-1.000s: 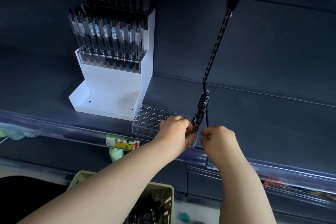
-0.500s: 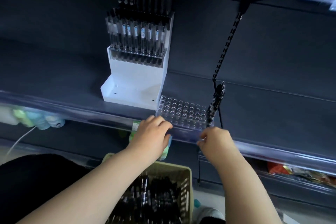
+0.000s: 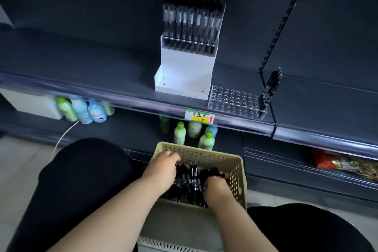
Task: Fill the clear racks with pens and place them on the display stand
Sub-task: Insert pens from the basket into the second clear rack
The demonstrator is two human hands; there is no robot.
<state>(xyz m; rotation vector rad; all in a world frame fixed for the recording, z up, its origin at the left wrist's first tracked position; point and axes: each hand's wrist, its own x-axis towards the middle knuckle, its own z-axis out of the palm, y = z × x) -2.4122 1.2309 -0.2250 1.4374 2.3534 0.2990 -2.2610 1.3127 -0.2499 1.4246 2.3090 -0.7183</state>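
A clear rack (image 3: pixel 233 100) with many empty holes lies on the dark shelf, right of the white display stand (image 3: pixel 184 71). A few black pens (image 3: pixel 269 90) stand in its right end. The stand's upper tiers hold filled racks of pens (image 3: pixel 192 24). Below, a beige perforated basket (image 3: pixel 237 172) holds loose black pens (image 3: pixel 192 180). My left hand (image 3: pixel 163 168) reaches into the basket's left side, fingers curled down among the pens. My right hand (image 3: pixel 216 188) is curled over pens at the basket's right side. What either hand holds is hidden.
The shelf's clear front rail (image 3: pixel 143 102) carries a green and yellow price tag (image 3: pixel 199 116). Small bottles (image 3: pixel 192 133) stand on the lower shelf behind the basket, and more bottles (image 3: pixel 86 109) at the left. A slotted upright (image 3: pixel 276 35) divides the shelf. Red packets (image 3: pixel 345 163) lie lower right.
Both hands left the clear rack on the shelf and dropped down into the basket of pens. The view tilted downward; the few pens stay standing in the rack.
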